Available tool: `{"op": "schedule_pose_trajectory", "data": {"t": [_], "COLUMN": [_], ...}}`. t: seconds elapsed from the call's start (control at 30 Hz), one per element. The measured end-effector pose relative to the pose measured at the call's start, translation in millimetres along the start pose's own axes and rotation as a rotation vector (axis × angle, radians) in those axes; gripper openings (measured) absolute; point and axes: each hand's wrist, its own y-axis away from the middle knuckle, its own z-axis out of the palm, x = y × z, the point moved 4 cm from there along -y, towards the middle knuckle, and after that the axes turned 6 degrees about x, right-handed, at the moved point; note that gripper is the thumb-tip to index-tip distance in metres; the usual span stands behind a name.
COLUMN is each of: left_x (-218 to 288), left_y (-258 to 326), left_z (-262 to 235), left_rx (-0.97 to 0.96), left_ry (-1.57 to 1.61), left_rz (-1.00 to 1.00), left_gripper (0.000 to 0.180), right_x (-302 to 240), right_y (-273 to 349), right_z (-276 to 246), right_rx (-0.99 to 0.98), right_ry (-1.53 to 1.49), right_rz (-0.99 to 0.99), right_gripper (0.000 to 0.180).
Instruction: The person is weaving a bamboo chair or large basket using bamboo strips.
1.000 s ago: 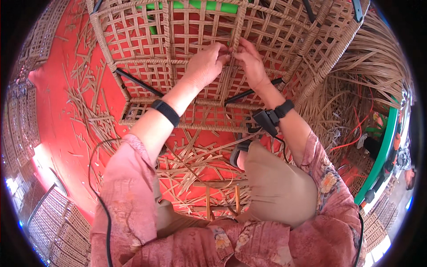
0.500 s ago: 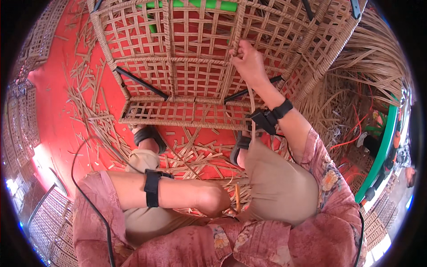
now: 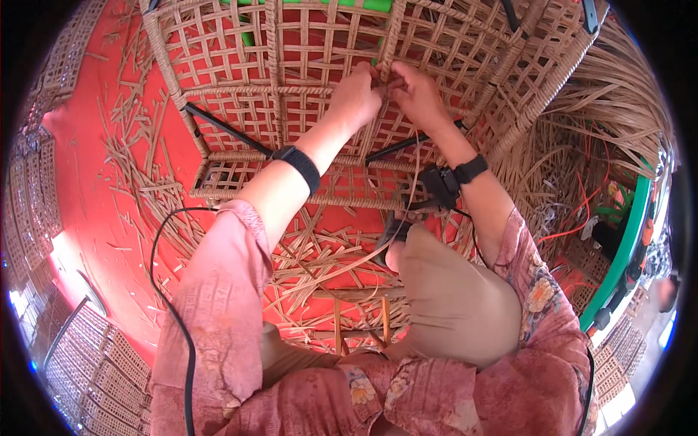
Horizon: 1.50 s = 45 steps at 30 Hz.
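Note:
In front of me stands a woven rack, an open lattice of tan strips on a frame with wrapped bars. Both hands meet at one wrapped upright bar at its upper middle. My left hand is on the bar's left side, its fingers closed and their tips partly hidden. On the right side my right hand is closed in a pinch against the bar. A long pale strip hangs from beneath the right hand and curves down toward my knees. What the left fingertips grip is hidden.
Black braces cross the rack's lower part. Cut strips litter the red floor. A thick bundle of long strips lies at the right, near a green curved edge. Woven panels stand at the far left.
My left hand has gone from near my lap up to the bar, beside the right hand. The right hand stays near the same spot. The strip now hangs in a looser curve.

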Motion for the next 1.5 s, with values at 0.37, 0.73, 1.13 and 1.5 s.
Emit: {"op": "schedule_pose_trajectory", "data": {"t": [0.37,0.73,1.13,1.5], "left_x": [-5,0,-9,44], "left_y": [10,4,12,155], "left_z": [6,-3,-27,-22], "left_rx": [0.05,0.053,-0.116,-0.737], "left_ry": [0.158,-0.057,-0.258,-0.766], "left_rz": [-0.005,0.041,0.158,0.558], "left_gripper": [0.017,0.024,0.027,0.018], "right_x": [-26,1,1,-35], "right_y": [8,0,1,7], "right_z": [-11,9,19,9], "right_rx": [0.188,0.001,-0.152,0.017], "right_ry": [0.44,-0.095,-0.551,0.299], "right_rz": [-0.189,0.092,0.137,0.17], "right_gripper": [0.011,0.051,0.057,0.038]}}
